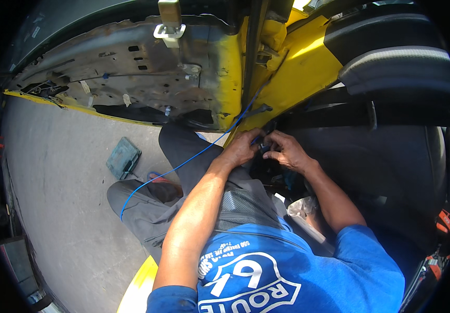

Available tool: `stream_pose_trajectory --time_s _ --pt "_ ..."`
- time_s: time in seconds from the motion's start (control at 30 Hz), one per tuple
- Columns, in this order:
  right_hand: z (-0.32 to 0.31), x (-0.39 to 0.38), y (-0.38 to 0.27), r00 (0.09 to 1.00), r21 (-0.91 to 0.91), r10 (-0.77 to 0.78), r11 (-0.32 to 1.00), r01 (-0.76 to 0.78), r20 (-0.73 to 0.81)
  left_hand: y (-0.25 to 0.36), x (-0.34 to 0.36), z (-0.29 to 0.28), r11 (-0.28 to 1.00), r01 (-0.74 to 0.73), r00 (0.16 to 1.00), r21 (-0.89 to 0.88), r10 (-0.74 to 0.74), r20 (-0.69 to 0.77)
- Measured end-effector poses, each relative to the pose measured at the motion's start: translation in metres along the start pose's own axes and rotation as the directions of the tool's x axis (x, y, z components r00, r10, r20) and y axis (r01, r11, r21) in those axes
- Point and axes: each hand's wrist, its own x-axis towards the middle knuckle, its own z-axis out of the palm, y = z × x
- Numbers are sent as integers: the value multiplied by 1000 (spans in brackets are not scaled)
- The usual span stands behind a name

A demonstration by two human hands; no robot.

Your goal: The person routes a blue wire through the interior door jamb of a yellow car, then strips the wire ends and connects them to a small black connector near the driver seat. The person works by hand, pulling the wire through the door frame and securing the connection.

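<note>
Close together in front of my lap, my left hand [241, 148] and my right hand [287, 151] have their fingers closed, nearly touching. Between the fingertips is a small dark piece with a bit of blue, too small to name. A long thin blue wire [200, 153] rises past my left hand along the yellow door pillar [277, 86]. Its other stretch crosses my legs and ends in a curve by my left knee. Just beyond my hands, a dark metal piece [260, 110] lies against the yellow sill.
A bare door panel [146, 73] of a yellow vehicle stands open at the far left. On the concrete floor [68, 182] lies a teal tool case [124, 158]. A dark seat [371, 172] is at my right, with orange-and-black tools [446, 221] past it.
</note>
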Motion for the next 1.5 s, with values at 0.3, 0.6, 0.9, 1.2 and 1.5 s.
stream_pose_trajectory --time_s 0.3,0.6,0.9,1.2,1.5 --pt "11 -7 10 998 51 9 999 -6 -62 -3 -1 -1 1000 18 998 24 -19 60" --pt "19 -14 3 986 118 146 984 -135 -86 -9 1 4 1000 -22 994 15 21 104" --pt "20 -14 9 987 -144 -150 980 141 -57 -6 -2 1 997 20 993 77 -29 111" --pt "21 -16 7 999 52 23 998 -22 -30 -5 -1 1 996 7 991 85 -18 130" --pt "25 -20 10 994 133 93 988 -85 -55 -6 -2 2 996 1 986 90 -16 164"
